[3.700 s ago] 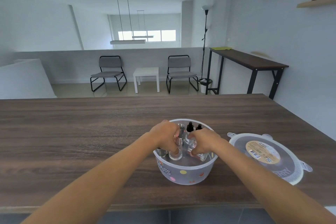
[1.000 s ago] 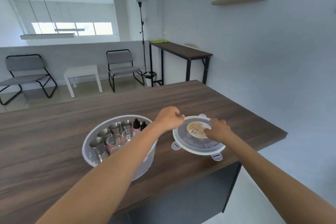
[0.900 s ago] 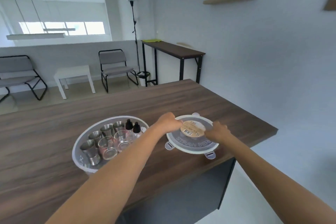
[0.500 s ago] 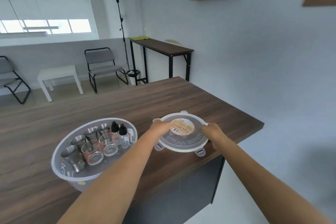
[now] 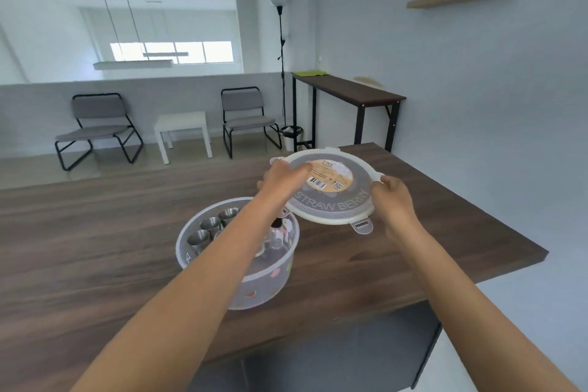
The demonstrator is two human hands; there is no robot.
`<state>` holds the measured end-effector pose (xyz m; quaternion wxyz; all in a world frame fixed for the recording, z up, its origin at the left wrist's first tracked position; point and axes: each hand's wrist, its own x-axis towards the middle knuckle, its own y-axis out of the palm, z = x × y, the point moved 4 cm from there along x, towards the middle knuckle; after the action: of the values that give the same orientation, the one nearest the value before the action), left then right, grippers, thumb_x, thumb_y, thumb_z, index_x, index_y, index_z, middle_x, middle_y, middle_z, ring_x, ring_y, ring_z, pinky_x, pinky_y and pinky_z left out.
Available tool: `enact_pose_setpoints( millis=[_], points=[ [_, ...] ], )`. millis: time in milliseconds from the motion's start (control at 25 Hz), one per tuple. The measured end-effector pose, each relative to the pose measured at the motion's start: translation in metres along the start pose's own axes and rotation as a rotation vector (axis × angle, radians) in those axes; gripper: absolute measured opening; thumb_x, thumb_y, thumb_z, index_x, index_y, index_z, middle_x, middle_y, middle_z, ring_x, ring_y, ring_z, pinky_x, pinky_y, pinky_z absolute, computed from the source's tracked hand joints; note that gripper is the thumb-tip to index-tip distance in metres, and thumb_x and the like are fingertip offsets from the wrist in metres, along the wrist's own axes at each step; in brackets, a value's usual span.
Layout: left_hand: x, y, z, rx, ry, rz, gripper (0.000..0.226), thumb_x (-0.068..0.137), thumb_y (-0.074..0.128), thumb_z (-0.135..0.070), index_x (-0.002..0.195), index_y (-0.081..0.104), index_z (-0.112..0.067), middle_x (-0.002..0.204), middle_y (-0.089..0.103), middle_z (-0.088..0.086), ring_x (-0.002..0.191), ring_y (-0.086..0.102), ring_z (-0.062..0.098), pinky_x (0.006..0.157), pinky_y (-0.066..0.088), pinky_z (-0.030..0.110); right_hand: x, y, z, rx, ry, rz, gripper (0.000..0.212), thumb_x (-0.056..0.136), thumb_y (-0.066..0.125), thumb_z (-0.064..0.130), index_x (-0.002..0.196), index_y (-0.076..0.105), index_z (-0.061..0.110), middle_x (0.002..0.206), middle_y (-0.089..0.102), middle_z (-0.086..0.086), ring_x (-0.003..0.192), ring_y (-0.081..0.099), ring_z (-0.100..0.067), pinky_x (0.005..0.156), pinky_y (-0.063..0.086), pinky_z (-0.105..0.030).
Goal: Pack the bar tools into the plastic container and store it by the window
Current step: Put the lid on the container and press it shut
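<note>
The left hand (image 5: 284, 176) grips the left edge of the lid (image 5: 331, 189), fingers curled over the rim and thumb side lying on the grey top, while the right hand (image 5: 394, 200) clamps the lid's right edge from the side. Both forearms reach up from the lower corners of the frame and meet at the lid just right of centre; the left forearm crosses over the plastic container (image 5: 245, 251) and hides part of its opening. The lid is held off the surface (image 5: 95, 248), tilted so its top faces the camera, above and to the right of the container, with its near-left edge overlapping the container's far rim in the picture.

The lid is round, grey with a pale rim and clear locking tabs, one tab hanging at its lower edge. Raised letters along the lower arc read "STRAW BERRY". A round tan label in the middle carries a barcode, a small square code and "5 PCS" at the top; the finer print is too small to read.

The container stands on the surface at the centre of the frame, translucent with small coloured fruit marks on its wall. Inside stand metal cups (image 5: 210, 227) at the left and a dark-capped bottle (image 5: 277, 223) at the right
</note>
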<state>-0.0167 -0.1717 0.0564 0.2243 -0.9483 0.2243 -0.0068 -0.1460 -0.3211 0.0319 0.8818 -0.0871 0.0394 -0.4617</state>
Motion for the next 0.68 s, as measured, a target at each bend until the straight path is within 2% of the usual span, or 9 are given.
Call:
enact_pose_setpoints(
  millis=[80,240,360,440,560,680],
  points=[
    [-0.013,-0.035,0.015,-0.026,-0.017,-0.08,0.063,0.084,0.052,-0.051,0.133,0.048,-0.013,0.137,0.052,0.006,0.128,0.044,0.031,0.107,0.037,0.051,-0.011,0.029,0.009,0.008,-0.029,0.061,0.048,0.088,0.04,0.016,0.136,0.043,0.015,0.114,0.058,0.0,0.101,0.058,-0.021,0.079,0.045,-0.033],
    [-0.047,-0.093,0.054,-0.121,-0.074,-0.225,0.057,0.082,0.056,-0.054,0.126,0.05,-0.018,0.137,0.052,0.004,0.126,0.045,0.025,0.108,0.037,0.047,-0.039,0.079,0.015,0.018,-0.067,0.179,0.045,0.09,0.041,0.018,0.134,0.045,0.017,0.115,0.055,0.002,0.103,0.055,-0.017,0.079,0.039,-0.03],
    [-0.067,-0.116,0.076,-0.159,-0.117,-0.293,0.059,0.082,0.058,-0.054,0.129,0.047,-0.02,0.138,0.051,0.003,0.124,0.047,0.023,0.098,0.042,0.039,-0.055,0.101,0.01,0.024,-0.102,0.23,0.04,0.091,0.042,0.017,0.13,0.05,0.017,0.1,0.054,0.009,0.096,0.052,-0.013,0.078,0.038,-0.028],
    [-0.077,-0.126,0.089,-0.153,-0.145,-0.302,0.059,0.081,0.058,-0.055,0.128,0.048,-0.021,0.135,0.053,0.002,0.121,0.05,0.022,0.092,0.042,0.036,-0.063,0.111,0.006,-0.004,-0.133,0.262,0.038,0.088,0.045,0.011,0.124,0.054,0.02,0.089,0.056,0.014,0.094,0.056,-0.014,0.079,0.044,-0.03],
    [-0.085,-0.129,0.107,-0.141,-0.178,-0.263,0.058,0.08,0.059,-0.056,0.127,0.049,-0.021,0.134,0.054,0.001,0.118,0.051,0.02,0.089,0.042,0.035,-0.069,0.118,-0.001,-0.047,-0.156,0.284,0.042,0.082,0.048,0.003,0.118,0.056,0.023,0.094,0.063,0.01,0.095,0.061,-0.016,0.085,0.053,-0.037],
    [-0.088,-0.127,0.115,-0.098,-0.204,-0.24,0.059,0.078,0.059,-0.059,0.124,0.049,-0.025,0.135,0.053,0.002,0.122,0.051,0.023,0.1,0.043,0.04,-0.069,0.118,-0.009,-0.052,-0.135,0.276,0.044,0.081,0.048,0.002,0.122,0.056,0.018,0.099,0.06,0.009,0.097,0.059,-0.014,0.088,0.052,-0.035]
  ],
)
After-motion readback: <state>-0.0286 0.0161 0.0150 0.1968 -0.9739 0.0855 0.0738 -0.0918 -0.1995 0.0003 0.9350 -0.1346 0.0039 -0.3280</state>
